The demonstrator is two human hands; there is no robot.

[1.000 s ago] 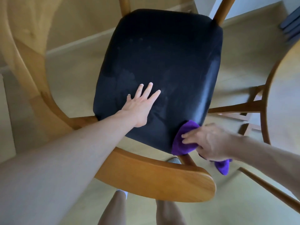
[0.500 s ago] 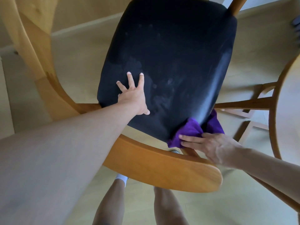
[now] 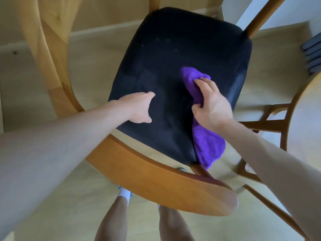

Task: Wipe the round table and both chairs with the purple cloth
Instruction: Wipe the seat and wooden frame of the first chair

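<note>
A wooden chair with a black padded seat point(image 3: 173, 54) fills the middle of the head view, its curved wooden backrest point(image 3: 156, 181) nearest me. My right hand point(image 3: 212, 106) grips the purple cloth point(image 3: 206, 141) and presses it on the right half of the seat; the cloth trails down over the seat's near right edge. My left hand point(image 3: 137, 108) rests on the seat's near left part with its fingers curled, holding nothing. The round wooden table point(image 3: 305, 129) shows only as a curved edge at the far right.
Another curved wooden frame point(image 3: 48, 54) stands at the upper left. Table legs and struts point(image 3: 265, 122) lie right of the chair. A dark slatted object point(image 3: 312, 53) is at the right edge. My legs and feet point(image 3: 125, 193) stand behind the backrest on a light floor.
My right hand has carried the purple cloth from the seat's near right corner up onto the middle right of the seat. My left hand slid back toward the seat's near left edge and curled its fingers.
</note>
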